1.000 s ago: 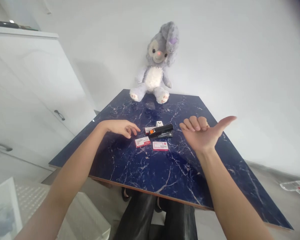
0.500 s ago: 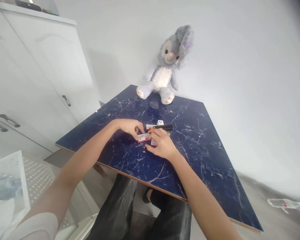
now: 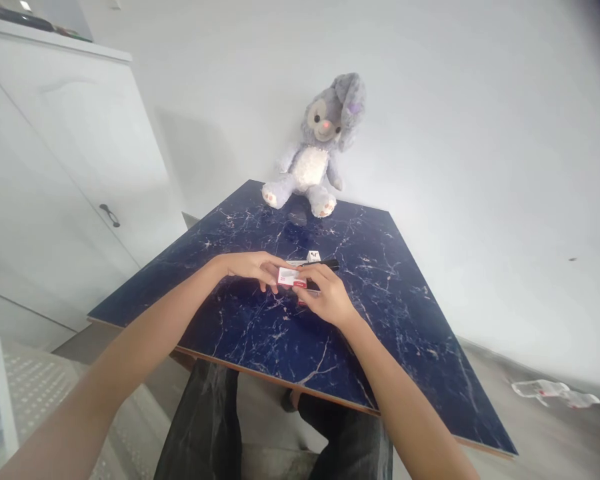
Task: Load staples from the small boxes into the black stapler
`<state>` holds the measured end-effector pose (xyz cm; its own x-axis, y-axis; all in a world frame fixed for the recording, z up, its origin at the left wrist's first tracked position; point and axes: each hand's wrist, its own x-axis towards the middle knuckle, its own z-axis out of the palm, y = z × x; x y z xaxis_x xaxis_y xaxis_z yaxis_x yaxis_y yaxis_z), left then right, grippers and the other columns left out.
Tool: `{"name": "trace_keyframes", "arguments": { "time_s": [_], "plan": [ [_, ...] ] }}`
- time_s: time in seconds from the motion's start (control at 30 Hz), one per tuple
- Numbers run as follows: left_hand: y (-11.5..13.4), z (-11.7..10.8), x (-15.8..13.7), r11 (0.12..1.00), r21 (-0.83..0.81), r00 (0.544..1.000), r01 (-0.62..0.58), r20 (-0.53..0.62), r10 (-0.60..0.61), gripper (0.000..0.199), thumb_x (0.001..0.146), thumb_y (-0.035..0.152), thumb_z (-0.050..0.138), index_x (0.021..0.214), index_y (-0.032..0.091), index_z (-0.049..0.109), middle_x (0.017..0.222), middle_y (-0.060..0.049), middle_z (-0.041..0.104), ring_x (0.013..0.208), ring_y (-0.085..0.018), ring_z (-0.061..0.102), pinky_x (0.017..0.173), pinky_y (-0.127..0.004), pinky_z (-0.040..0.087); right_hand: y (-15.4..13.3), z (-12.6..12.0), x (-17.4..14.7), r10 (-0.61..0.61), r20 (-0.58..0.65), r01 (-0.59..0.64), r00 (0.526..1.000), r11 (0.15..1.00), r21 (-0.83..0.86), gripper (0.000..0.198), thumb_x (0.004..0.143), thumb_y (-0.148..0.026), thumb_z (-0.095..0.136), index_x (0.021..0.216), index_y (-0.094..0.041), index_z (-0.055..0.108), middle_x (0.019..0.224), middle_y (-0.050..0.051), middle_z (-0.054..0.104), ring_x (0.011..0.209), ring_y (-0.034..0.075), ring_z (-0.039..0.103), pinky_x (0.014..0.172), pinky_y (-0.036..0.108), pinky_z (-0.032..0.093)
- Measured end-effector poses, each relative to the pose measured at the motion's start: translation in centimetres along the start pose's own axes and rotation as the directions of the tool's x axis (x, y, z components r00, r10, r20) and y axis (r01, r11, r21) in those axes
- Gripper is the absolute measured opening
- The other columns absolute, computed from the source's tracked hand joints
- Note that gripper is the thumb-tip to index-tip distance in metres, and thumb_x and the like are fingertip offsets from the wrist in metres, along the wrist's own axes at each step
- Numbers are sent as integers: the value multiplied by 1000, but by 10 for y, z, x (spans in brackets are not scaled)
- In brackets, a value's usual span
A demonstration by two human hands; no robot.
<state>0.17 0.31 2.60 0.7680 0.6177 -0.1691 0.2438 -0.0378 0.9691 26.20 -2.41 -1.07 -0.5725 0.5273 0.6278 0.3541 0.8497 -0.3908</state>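
A small white and red box (image 3: 291,277) is held between my two hands above the blue marbled table (image 3: 260,333). My left hand (image 3: 257,268) grips its left end, some fingers curled beneath. On its right end, the fingers and thumb of my right hand (image 3: 325,291) are closed. Just behind stands a small white box with a dark print (image 3: 313,256). A black stick-like object (image 3: 330,265) lies beside it, partly covered by my right hand. Under that hand another red-edged box (image 3: 301,302) shows in part.
A grey plush rabbit (image 3: 313,160) sits at the table's back edge against the white wall. White cabinets (image 3: 70,153) stand at the left, with a white perforated rack (image 3: 35,380) below. Clear plastic items (image 3: 555,392) lie on the floor at the right.
The white and red box has come up off the table and tilted, showing its broad face. The fingers of both hands have shifted around it. The whole view has also moved slightly.
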Motion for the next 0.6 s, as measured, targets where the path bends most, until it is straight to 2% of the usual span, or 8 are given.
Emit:
{"name": "trace_keyframes", "arguments": {
  "time_s": [0.13,0.27,0.4,0.6],
  "plan": [
    [-3,8,7,997,-76,999,-2,-36,-1,61,78,31,77,136,25,61,106,-14,75,90,-28,74,67,-32,60,4,-1,-2,19,-29,-19,999,1000,-1,22,88,-30,67,109,-25,65,115,10,67,108,26,61,94,44,53],
    [-8,11,12,996,-67,987,-64,-149,53,53,84,32,72,135,21,61,102,-14,74,87,-24,73,67,-31,59,4,-2,0,90,-76,-91,993,996,1,32,88,-29,68,119,-25,63,117,9,68,109,25,62,94,43,53],
    [-8,10,12,991,-106,959,-76,-281,44,47,87,34,68,132,20,62,102,-13,74,81,-20,71,63,-28,57,7,-5,1,190,-113,-184,975,981,58,36,88,-32,70,122,-25,63,116,8,69,101,22,66,91,38,55],
    [-13,8,18,990,-112,911,-91,-411,37,37,91,40,61,120,17,67,97,-11,73,72,-17,68,57,-26,54,11,-7,1,236,-153,-225,960,971,85,33,86,-33,74,117,-26,66,107,7,71,94,22,68,86,36,57]
  ]
}}
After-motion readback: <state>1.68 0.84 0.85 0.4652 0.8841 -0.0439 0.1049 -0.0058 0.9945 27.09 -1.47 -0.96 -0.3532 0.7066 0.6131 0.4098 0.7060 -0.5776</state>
